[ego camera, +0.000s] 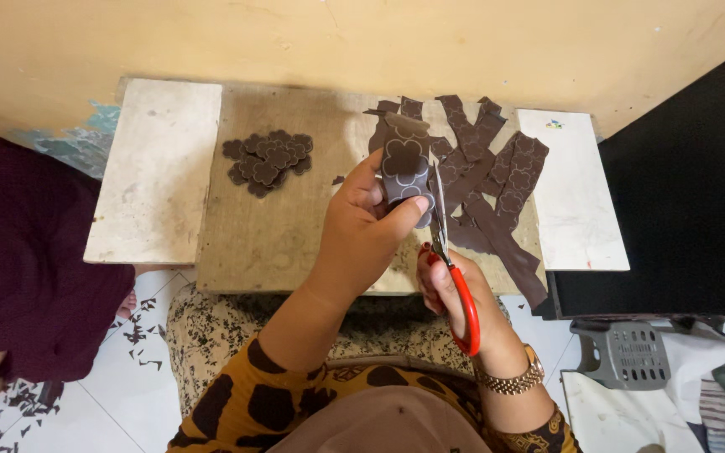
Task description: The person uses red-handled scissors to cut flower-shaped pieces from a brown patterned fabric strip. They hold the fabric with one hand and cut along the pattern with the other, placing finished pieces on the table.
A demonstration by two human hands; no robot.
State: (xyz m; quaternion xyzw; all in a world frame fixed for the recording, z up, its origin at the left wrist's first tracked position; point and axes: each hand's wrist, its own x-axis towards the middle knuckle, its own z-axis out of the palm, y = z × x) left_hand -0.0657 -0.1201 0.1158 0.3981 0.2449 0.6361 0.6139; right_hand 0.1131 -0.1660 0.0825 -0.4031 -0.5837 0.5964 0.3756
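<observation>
I am holding a brown strip (405, 164) above the wooden board (279, 235), my left hand (362, 226) with its fingers closed around it, thumb pressing the lower end. My right hand (455, 289) is gripping the red-handled scissors (455, 277), fingers closed through the loops, blades rising just right of the strip. My thumb is sitting close to the blades, so a slip could nick it, or wander off the drawn flower outline.
</observation>
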